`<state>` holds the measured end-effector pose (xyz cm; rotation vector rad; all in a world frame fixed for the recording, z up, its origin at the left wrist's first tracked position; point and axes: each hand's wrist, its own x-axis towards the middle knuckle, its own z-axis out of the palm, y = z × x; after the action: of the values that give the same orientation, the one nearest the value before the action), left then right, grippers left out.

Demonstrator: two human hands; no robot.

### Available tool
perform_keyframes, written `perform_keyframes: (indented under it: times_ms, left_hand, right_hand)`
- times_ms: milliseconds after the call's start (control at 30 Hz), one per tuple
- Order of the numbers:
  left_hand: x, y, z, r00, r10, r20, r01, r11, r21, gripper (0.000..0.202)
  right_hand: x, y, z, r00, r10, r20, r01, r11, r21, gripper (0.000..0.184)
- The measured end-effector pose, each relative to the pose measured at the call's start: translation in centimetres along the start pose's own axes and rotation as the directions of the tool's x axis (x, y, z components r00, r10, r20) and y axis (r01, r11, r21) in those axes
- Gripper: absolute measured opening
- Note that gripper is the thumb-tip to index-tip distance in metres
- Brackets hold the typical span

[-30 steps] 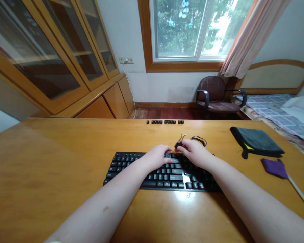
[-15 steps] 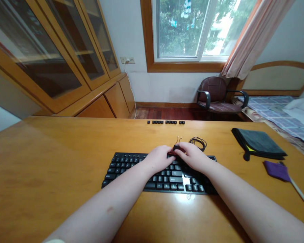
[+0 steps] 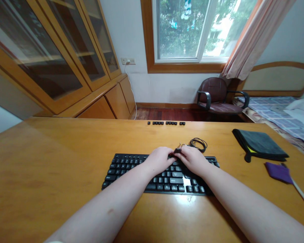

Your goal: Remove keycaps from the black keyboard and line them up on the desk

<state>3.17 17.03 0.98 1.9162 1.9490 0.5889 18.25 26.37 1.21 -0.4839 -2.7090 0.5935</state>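
A black keyboard (image 3: 131, 168) lies on the wooden desk (image 3: 53, 162) in front of me. Both my hands rest over its upper middle rows. My right hand (image 3: 192, 159) is closed on a small black tool with thin metal wire arms (image 3: 178, 149), held low against the keyboard's top edge. My left hand (image 3: 158, 158) is curled beside it, fingertips meeting the tool; what it grips is hidden. A row of loose black keycaps (image 3: 166, 123) sits near the desk's far edge.
A coiled black cable (image 3: 199, 143) lies just behind my right hand. A folded dark cloth (image 3: 260, 143) and a purple-headed brush (image 3: 281, 171) are on the right of the desk. Beyond the desk stand cabinets, a brown chair (image 3: 215, 96) and a bed.
The wire-armed tool has come down from a raised tilt to lie low at the keyboard's top edge. Both hands have shifted slightly together around it.
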Motion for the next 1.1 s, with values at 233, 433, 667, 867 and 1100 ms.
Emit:
perform_keyframes:
  times_ms: [233, 433, 667, 867, 1100]
  left_hand:
    - [0.0, 0.5, -0.3, 0.996, -0.047, -0.078, 0.038, 0.992, -0.117, 0.025]
    - [-0.2, 0.8, -0.6, 0.979, -0.03, -0.203, -0.016, 0.974, -0.224, 0.026]
    - [-0.1, 0.6, -0.5, 0.981, 0.005, -0.194, -0.051, 0.971, -0.234, 0.024]
    - [-0.2, 0.7, -0.6, 0.981, 0.018, -0.195, -0.073, 0.958, -0.277, 0.021]
    - [0.0, 0.3, -0.7, 0.982, -0.048, -0.18, -0.062, 0.825, -0.562, 0.031]
  right_hand:
    - [0.2, 0.2, -0.5, 0.97, 0.21, -0.126, -0.163, 0.938, 0.305, 0.02]
    - [0.0, 0.9, 0.1, 0.939, 0.28, -0.2, -0.127, 0.822, 0.556, 0.025]
    - [-0.1, 0.9, 0.0, 0.958, 0.171, -0.231, -0.033, 0.864, 0.503, 0.023]
    - [-0.1, 0.1, -0.7, 0.98, 0.028, -0.198, 0.053, 0.918, 0.394, 0.021]
    - [0.0, 0.7, -0.3, 0.956, 0.142, -0.255, 0.014, 0.85, 0.527, 0.022]
